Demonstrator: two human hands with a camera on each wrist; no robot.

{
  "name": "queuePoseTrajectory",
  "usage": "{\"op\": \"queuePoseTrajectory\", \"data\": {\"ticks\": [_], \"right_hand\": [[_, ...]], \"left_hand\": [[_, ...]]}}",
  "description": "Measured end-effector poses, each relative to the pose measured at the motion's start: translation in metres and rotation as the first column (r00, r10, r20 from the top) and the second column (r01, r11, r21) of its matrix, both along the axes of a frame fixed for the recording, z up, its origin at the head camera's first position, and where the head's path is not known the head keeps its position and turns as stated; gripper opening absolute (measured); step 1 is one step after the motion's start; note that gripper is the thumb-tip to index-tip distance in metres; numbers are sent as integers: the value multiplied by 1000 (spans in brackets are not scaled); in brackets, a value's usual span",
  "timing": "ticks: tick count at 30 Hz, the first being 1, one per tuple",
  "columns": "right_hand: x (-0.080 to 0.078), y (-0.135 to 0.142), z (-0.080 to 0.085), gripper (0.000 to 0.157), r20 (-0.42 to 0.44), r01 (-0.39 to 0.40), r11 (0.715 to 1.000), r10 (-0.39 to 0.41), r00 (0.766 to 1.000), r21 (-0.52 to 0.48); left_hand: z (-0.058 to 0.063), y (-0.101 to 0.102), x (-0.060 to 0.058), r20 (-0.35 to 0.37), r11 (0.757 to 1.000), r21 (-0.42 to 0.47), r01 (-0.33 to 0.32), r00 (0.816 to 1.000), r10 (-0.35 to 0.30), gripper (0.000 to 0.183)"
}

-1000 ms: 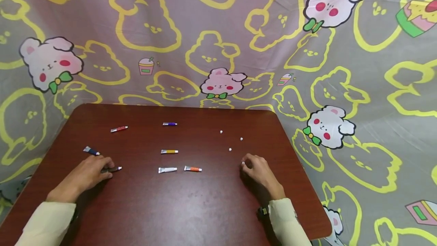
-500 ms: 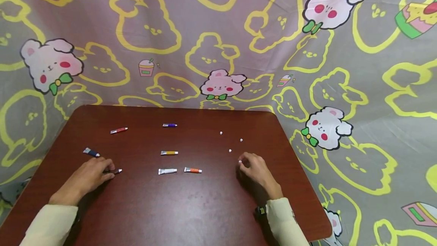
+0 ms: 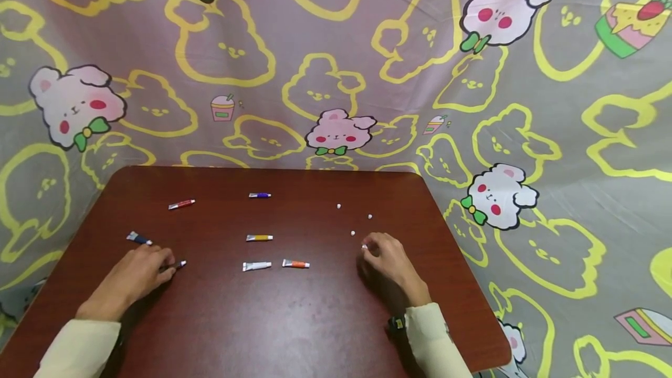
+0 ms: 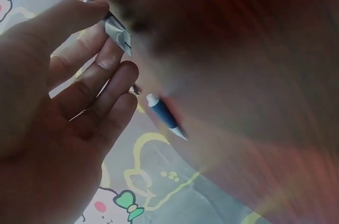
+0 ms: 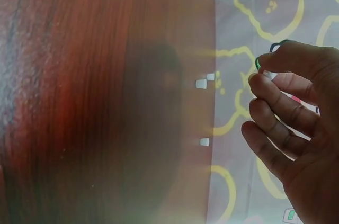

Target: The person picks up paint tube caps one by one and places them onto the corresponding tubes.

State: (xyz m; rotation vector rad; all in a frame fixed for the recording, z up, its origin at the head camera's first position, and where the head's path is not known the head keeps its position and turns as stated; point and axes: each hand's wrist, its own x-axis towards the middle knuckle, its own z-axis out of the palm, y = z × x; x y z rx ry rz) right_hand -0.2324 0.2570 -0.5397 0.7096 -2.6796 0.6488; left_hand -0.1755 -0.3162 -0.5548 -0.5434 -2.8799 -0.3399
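In the head view, my left hand (image 3: 128, 279) holds a small dark paint tube (image 4: 117, 32) at the table's left, its white cap pointing right. The left wrist view shows the thumb and index finger pinching it, its silver end toward the table. Just beyond that hand lies a dark blue paint tube (image 3: 139, 238). At the table's right, my right hand (image 3: 389, 256) pinches a tiny white cap (image 3: 364, 247) between thumb and index finger. Close past its fingers rest three similar white caps: a near one (image 3: 353, 233), a right one (image 3: 370, 216) and a far one (image 3: 338, 206).
More paint tubes lie spread on the brown table (image 3: 294, 325): red (image 3: 181, 205), purple (image 3: 259, 195), yellow (image 3: 259, 238), white (image 3: 256, 266) and orange (image 3: 296, 264). A patterned cloth (image 3: 294, 34) hangs right behind the table's far edge and along its sides.
My right hand has shifted slightly left with the white cap pinched in it. My left hand stays nearly in place with the dark tube. The head view has tilted up a little.
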Motion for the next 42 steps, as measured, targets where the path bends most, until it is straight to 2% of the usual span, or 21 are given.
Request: {"op": "queuePoseTrajectory", "data": {"ticks": [4, 11, 16, 25, 33, 42], "right_hand": [[-1, -3, 1, 11, -12, -5, 1000, 5, 1000, -4], [-1, -7, 2, 11, -47, -23, 1000, 23, 999, -6], [-1, -10, 4, 8, -78, -47, 999, 46, 996, -10], [-1, -16, 7, 11, -45, -59, 998, 57, 997, -26], [-1, -22, 9, 14, -4, -45, 997, 45, 999, -55], [-2, -26, 9, 12, 12, -53, 995, 54, 998, -81]], "left_hand": [[4, 4, -3, -23, 1000, 12, 19, 1000, -19, 24], [18, 19, -7, 3, 999, 9, 43, 999, -43, 22], [27, 31, -11, -18, 997, 16, 76, 997, -76, 21], [42, 55, -21, -68, 993, 11, 119, 991, -118, 19], [53, 77, -26, -52, 992, 6, 130, 990, -129, 17], [60, 102, -32, -89, 988, 3, 155, 984, -154, 16]]}}
